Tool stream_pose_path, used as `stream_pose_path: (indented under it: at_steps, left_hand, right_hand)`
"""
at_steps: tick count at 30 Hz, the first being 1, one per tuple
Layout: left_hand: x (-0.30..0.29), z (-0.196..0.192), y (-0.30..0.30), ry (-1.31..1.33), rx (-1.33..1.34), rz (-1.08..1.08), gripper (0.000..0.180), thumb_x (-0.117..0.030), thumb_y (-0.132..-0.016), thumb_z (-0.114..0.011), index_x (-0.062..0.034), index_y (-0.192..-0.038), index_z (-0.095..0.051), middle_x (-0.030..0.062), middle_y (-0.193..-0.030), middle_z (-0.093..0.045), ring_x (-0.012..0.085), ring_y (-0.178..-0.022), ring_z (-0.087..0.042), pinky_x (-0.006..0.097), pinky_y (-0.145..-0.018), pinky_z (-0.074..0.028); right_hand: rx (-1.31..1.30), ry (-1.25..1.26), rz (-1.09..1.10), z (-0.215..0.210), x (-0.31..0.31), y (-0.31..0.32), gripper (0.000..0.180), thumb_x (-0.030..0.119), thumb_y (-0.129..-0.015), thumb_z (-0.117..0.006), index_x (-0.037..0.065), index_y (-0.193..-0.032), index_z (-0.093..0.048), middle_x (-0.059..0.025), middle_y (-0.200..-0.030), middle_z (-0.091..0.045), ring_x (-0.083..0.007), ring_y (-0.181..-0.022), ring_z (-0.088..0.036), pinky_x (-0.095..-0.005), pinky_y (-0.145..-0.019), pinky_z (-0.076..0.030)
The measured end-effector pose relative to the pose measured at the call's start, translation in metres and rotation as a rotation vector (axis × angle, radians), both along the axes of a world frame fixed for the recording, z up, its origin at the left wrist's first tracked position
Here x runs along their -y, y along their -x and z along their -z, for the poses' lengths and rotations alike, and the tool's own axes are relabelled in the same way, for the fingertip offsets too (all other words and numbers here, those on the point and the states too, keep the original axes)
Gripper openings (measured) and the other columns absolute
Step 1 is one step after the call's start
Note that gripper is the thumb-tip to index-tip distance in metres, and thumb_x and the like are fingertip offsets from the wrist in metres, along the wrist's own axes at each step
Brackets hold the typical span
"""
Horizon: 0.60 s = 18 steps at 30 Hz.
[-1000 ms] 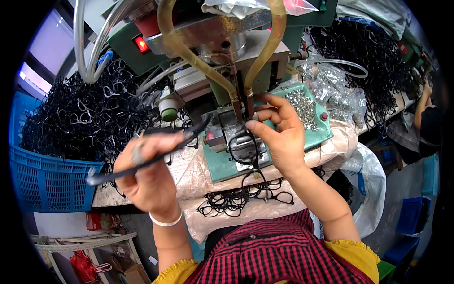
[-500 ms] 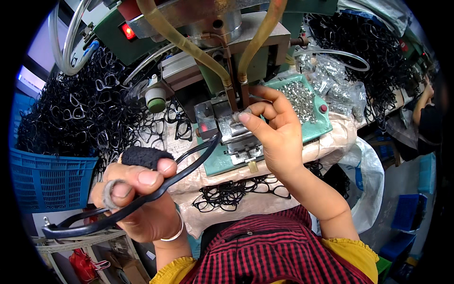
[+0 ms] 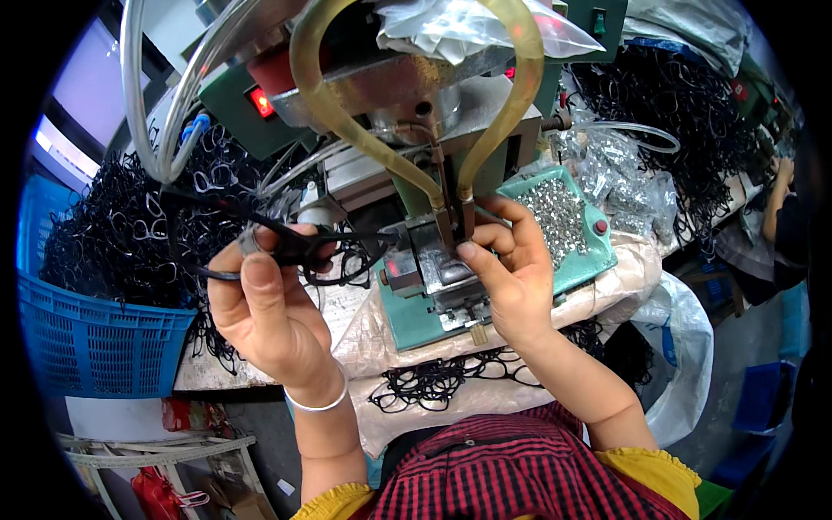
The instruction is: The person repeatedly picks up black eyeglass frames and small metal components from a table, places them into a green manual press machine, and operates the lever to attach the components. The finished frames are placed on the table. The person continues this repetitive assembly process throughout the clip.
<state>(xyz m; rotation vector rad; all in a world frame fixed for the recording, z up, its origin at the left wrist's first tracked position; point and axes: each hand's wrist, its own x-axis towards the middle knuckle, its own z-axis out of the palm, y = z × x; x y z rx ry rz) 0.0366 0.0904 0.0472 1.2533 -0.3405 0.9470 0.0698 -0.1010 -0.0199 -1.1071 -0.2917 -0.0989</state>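
Observation:
My left hand is closed round a black eyeglass frame, raised to the left of the machine. One rim of the frame reaches close to the metal fixture; whether they touch I cannot tell. A grey band wraps one finger of this hand. At the fixture, my right hand pinches with thumb and forefinger right beside the two copper-coloured electrodes. Whatever lies between those fingertips is too small or hidden to make out. Yellowish hoses run down to the electrodes.
A green tray of small metal parts adjoins the fixture on the right. Black frames heap over a blue basket at left and in a pile at far right. More frames lie before me. A co-worker's arm shows at far right.
My left hand has moved up and away from me, turning the eyeglass frame so that its rim comes near the fixture. My right hand stays pinched by the electrodes. The whole view has shifted slightly.

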Motion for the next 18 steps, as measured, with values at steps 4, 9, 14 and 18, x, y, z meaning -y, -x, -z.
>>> stream_pose_path:
  at_steps: [4,9,14,18]
  left_hand:
    - [0.013,0.007,0.005,-0.069,0.047,0.033,0.017,-0.014,-0.098,-0.061,0.0012,-0.104,-0.062,0.0172,-0.092,-0.071,0.0285,-0.084,-0.072,0.041,-0.075,-0.061]
    - [0.024,0.041,0.021,-0.818,0.046,0.124,0.014,-0.018,-0.080,-0.078,-0.0147,-0.092,-0.074,0.0055,-0.102,-0.076,0.0226,-0.088,-0.073,0.045,-0.091,-0.052]
    - [0.034,0.049,0.010,-1.077,0.154,0.082,0.018,-0.015,-0.076,-0.077,-0.0130,-0.094,-0.075,-0.0007,-0.109,-0.075,0.0184,-0.060,-0.045,0.049,-0.093,-0.052]
    - [0.027,0.047,0.014,-1.065,0.120,0.106,0.022,-0.014,-0.074,-0.075,-0.0127,-0.096,-0.073,0.0016,-0.108,-0.073,0.0208,-0.065,-0.052,0.050,-0.096,-0.050]
  right_hand:
    - [-0.020,0.125,-0.038,-0.025,0.012,0.022,0.058,-0.006,-0.090,-0.056,-0.004,-0.144,-0.035,-0.0195,-0.139,-0.052,-0.0240,-0.122,-0.058,-0.0346,-0.108,-0.040]
    - [0.453,0.897,0.243,0.001,0.061,-0.021,0.037,0.006,-0.081,-0.064,0.005,-0.117,-0.067,-0.0192,-0.127,-0.063,-0.0377,-0.125,-0.056,-0.0454,-0.108,-0.042]
    - [0.270,1.297,0.659,0.066,0.119,-0.053,0.020,0.014,-0.078,-0.076,0.008,-0.098,-0.075,-0.0235,-0.128,-0.060,-0.0407,-0.128,-0.051,-0.0466,-0.108,-0.040]
    - [0.448,1.282,0.598,0.072,0.098,-0.050,0.015,0.014,-0.079,-0.075,0.009,-0.094,-0.075,-0.0212,-0.128,-0.061,-0.0389,-0.124,-0.054,-0.0447,-0.101,-0.044]
